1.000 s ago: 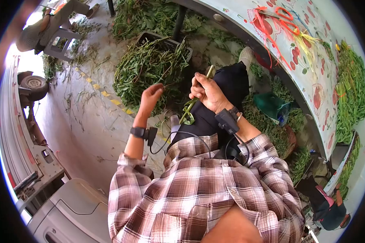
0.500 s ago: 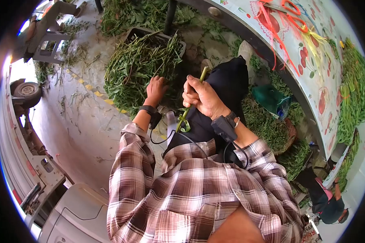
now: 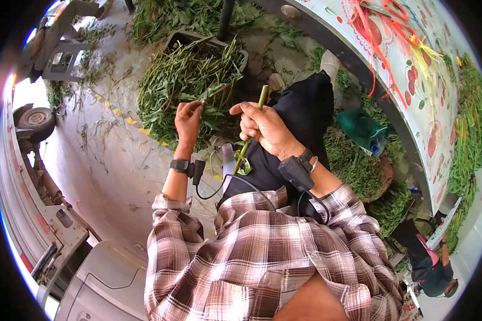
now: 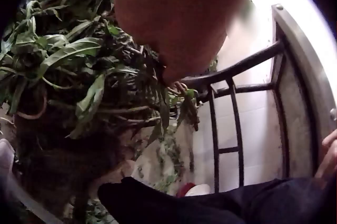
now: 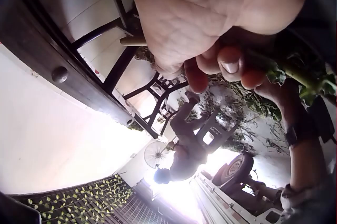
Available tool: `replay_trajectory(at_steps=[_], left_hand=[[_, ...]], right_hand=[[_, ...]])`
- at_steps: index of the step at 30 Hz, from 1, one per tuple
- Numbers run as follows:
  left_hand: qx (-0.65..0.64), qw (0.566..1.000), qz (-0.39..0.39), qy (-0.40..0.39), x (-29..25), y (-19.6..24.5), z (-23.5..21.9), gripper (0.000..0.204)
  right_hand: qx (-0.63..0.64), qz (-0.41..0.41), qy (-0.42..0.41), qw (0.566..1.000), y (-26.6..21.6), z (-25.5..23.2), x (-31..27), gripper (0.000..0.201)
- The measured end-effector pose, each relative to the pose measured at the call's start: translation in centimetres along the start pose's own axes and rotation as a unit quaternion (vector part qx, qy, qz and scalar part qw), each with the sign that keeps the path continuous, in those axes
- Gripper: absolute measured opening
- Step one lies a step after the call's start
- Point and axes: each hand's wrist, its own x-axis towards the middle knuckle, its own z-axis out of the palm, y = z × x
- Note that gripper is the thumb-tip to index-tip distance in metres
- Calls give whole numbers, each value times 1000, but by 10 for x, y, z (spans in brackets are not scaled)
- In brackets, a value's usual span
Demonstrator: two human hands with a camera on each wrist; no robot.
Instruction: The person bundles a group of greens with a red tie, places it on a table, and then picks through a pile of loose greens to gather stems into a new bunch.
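Note:
In the head view my right hand (image 3: pixel 268 128) grips a thick green stem (image 3: pixel 263 97), its index finger pointing out to the left. Curled leaves (image 3: pixel 244 167) hang at the stem's lower end, over my dark trousers. My left hand (image 3: pixel 187 125) is at the near edge of a heap of cut leafy stalks (image 3: pixel 171 85), thumb and fingers pinching a leafy sprig (image 3: pixel 215 91). In the left wrist view those fingertips are mostly hidden behind the hand, with leaves (image 4: pixel 184 105) close around them. The right wrist view shows the right fingers (image 5: pixel 230 60) curled round the stem.
A dark crate (image 3: pixel 245 60) lies under the heap. To the right stands a table (image 3: pixel 420 134) with a cherry-print cover, red scissors (image 3: pixel 396 16) and ribbons on it. A green bag (image 3: pixel 359 128) lies on leafy litter below. Another person (image 3: pixel 439 275) is at lower right.
My left hand reached forward into the heap, then drew back left with a sprig at its fingertips. The right hand keeps its stem, its index finger now stretched out.

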Motion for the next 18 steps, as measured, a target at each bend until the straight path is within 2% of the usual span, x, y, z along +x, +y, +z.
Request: replay_trajectory(at_steps=[1,2,6,9,11,12,13,15,18], left_hand=[[-22,1000,-7,11,-1,3,-6,13],[-101,995,8,23,-2,-3,-8,13],[-71,995,34,58,-3,23,-29,12],[-90,991,29,93,-2,28,-35,11],[-155,981,47,102,0,29,-35,13],[-150,984,7,99,1,25,-36,14],[-150,984,7,97,3,21,-38,14],[-236,966,-12,107,7,15,-42,14],[-239,960,-8,143,14,8,-50,11]], right_hand=[[0,1,-2,1000,2,0,1,35],[-2,-5,6,1000,5,-1,3,33],[2,-16,9,1000,9,-3,7,28],[3,-14,12,1000,9,-1,8,24],[5,-15,16,1000,8,0,8,22],[3,-15,17,1000,8,1,8,21],[0,-14,17,1000,8,1,8,20],[4,-17,13,1000,9,0,9,20],[-6,-15,11,1000,7,2,7,21]])
